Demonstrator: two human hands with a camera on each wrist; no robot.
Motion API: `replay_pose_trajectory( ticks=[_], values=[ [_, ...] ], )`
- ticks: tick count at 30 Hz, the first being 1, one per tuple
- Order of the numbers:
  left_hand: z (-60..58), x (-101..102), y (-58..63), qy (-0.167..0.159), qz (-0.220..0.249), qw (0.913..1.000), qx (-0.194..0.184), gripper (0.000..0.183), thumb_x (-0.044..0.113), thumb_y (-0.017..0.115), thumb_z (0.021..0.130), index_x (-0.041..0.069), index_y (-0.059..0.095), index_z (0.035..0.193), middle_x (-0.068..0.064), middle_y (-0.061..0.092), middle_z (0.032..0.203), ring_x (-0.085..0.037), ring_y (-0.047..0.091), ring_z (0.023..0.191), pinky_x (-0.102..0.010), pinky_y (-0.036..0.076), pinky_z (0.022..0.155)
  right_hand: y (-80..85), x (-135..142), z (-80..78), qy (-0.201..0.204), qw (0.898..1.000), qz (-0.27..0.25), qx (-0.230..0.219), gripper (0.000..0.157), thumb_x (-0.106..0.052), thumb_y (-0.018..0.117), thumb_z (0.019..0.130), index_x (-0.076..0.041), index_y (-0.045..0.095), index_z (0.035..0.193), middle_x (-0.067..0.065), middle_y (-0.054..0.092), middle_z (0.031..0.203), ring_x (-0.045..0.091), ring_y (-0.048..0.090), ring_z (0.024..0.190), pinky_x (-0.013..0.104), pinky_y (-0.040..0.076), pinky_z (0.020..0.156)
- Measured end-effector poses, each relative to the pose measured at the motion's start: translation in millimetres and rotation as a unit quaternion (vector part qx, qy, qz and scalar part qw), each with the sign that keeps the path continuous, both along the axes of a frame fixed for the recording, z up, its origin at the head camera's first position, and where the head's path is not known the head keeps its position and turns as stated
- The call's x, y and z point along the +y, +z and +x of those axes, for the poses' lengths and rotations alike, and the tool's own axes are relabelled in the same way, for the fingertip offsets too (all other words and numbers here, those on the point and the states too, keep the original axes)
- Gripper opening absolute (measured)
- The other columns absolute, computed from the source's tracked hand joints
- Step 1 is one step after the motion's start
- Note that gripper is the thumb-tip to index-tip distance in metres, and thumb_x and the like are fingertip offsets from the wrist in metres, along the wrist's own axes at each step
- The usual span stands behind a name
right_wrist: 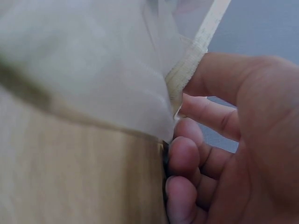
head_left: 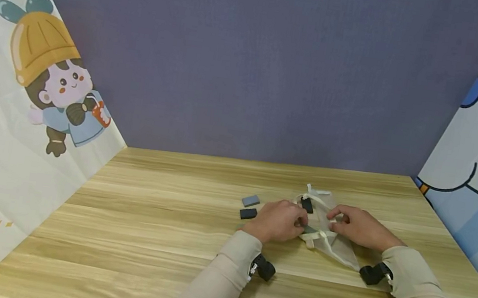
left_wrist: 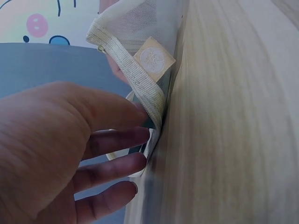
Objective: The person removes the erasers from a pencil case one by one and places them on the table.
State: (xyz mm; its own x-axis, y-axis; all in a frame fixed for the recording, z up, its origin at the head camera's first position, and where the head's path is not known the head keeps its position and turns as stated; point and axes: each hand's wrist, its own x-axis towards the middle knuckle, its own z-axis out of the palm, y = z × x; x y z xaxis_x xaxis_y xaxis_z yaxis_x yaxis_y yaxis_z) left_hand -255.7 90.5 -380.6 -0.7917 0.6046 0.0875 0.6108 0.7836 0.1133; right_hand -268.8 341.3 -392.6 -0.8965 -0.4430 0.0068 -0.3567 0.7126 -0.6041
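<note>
A white mesh drawstring bag with cream trim lies on the table, its mouth toward my left hand. My left hand pinches a flat grey-green block between thumb and fingers, right at the bag's mouth. In the left wrist view, the thumb overlaps the cream trim, and a square tan label shows on the bag. The bag's trim is held by my right hand, thumb and fingers on the edge. A black block shows at the bag's far side, partly behind mesh.
Left of the bag, a blue-grey block and a dark block lie on the wooden table. A dark partition stands behind the table, with printed cloths at both sides.
</note>
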Motion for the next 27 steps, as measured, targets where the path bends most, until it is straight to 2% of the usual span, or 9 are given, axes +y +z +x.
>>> replay_pose_trajectory(
  ticks=[7, 21, 27],
  values=[
    [0.9, 0, 0.9, -0.003, 0.004, 0.9999, -0.012, 0.010, 0.035, 0.068, 0.097, 0.034, 0.070, 0.106, 0.020, 0.065, 0.097, 0.001, 0.056, 0.083, -0.023, 0.046, 0.068, -0.4, 0, -0.1, -0.001, 1.000, -0.003, -0.003, 0.026, -0.025, 0.067, 0.097, -0.010, 0.065, 0.118, 0.002, 0.056, 0.081, 0.018, 0.048, 0.067, 0.033, 0.040, 0.061],
    [0.5, -8, 4.2, -0.005, 0.035, 0.9993, -0.008, 0.006, 0.036, 0.069, 0.095, 0.033, 0.069, 0.101, 0.021, 0.063, 0.095, 0.004, 0.055, 0.080, -0.022, 0.045, 0.068, 1.0, -1, 0.9, 0.000, 1.000, -0.005, 0.003, 0.026, -0.026, 0.067, 0.097, -0.010, 0.066, 0.117, 0.002, 0.055, 0.081, 0.017, 0.047, 0.067, 0.032, 0.039, 0.060],
    [-0.2, -12, 5.4, -0.006, 0.041, 0.9989, -0.022, 0.014, 0.035, 0.068, 0.095, 0.031, 0.070, 0.108, 0.018, 0.063, 0.099, 0.002, 0.057, 0.084, -0.024, 0.047, 0.070, -0.2, 0, 0.6, 0.005, 1.000, -0.008, -0.003, 0.027, -0.026, 0.066, 0.098, -0.009, 0.065, 0.118, 0.002, 0.057, 0.082, 0.016, 0.048, 0.067, 0.032, 0.040, 0.060]
  ],
)
